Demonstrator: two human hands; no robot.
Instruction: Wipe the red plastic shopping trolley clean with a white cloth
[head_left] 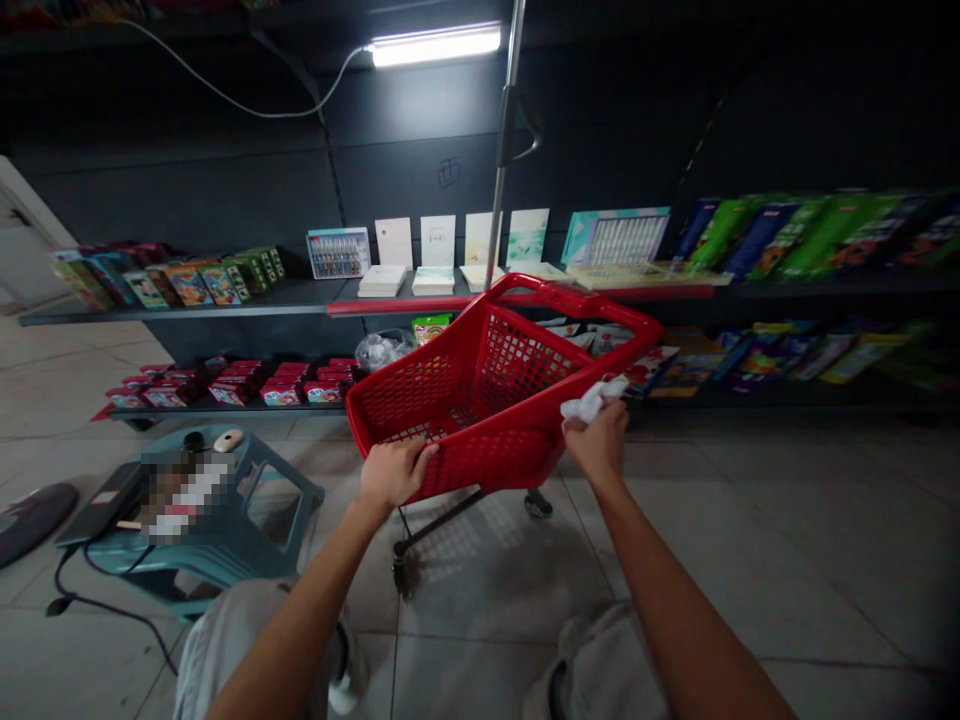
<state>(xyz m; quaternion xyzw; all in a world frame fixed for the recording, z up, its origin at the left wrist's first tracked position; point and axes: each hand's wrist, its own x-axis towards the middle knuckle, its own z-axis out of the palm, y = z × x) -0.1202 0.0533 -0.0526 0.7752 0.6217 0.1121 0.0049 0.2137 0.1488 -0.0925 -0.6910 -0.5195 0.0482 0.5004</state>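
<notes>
A red plastic shopping basket on wheels point(480, 400) stands tilted on the tiled floor in front of me. My left hand point(394, 472) is closed over its near rim at the left corner. My right hand point(600, 440) is closed on a crumpled white cloth point(592, 398), held against the basket's right rim. The basket looks empty inside. My knees show at the bottom of the view.
Dark shelves point(247, 295) behind the basket carry boxes, cards and colourful packs. A metal pole point(504, 150) rises behind the basket. A teal plastic stool point(225, 520) with a laptop, a mouse and a cable stands at the left.
</notes>
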